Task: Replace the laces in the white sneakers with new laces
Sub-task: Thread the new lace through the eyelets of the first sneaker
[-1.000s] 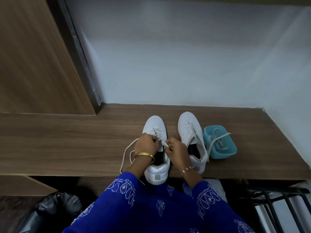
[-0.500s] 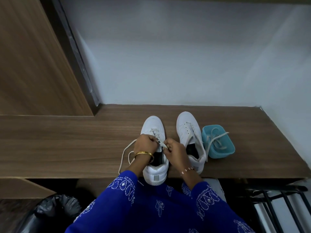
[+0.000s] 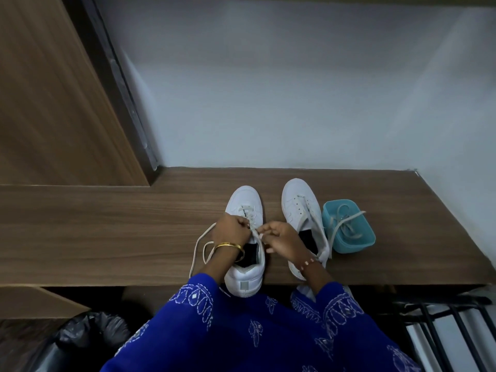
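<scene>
White low-top sneakers stand side by side, toes pointing to the top of the frame, on a long brown wood-grain bench (image 3: 107, 237) that crosses the middle of the picture below a pale grey wall (image 3: 295, 89). At upper left rises a brown wooden panel (image 3: 48, 103). Along the bottom edge spread blue embroidered sleeves (image 3: 241, 334), with a crumpled black plastic bag (image 3: 88, 334) at lower left and a black metal rack (image 3: 442, 331) at lower right. Just below centre, the left sneaker (image 3: 245, 264) has its heel overhanging the bench's near edge; the right sneaker (image 3: 300, 210) sits just beside it, its eyelets showing bare. Touching or nearly touching that shoe's right side is a small teal rectangular plastic tub (image 3: 354, 237) holding a loose off-white lace (image 3: 346, 224) that trails over its rim. The left hand (image 3: 232, 230), with a gold bangle (image 3: 229, 247) at the wrist, and the right hand (image 3: 281, 241), wearing a beaded bracelet (image 3: 307, 263), both have fingers curled, pinching a cream lace (image 3: 200, 245) over the left sneaker's tongue; its slack loops onto the bench left of the shoe.
</scene>
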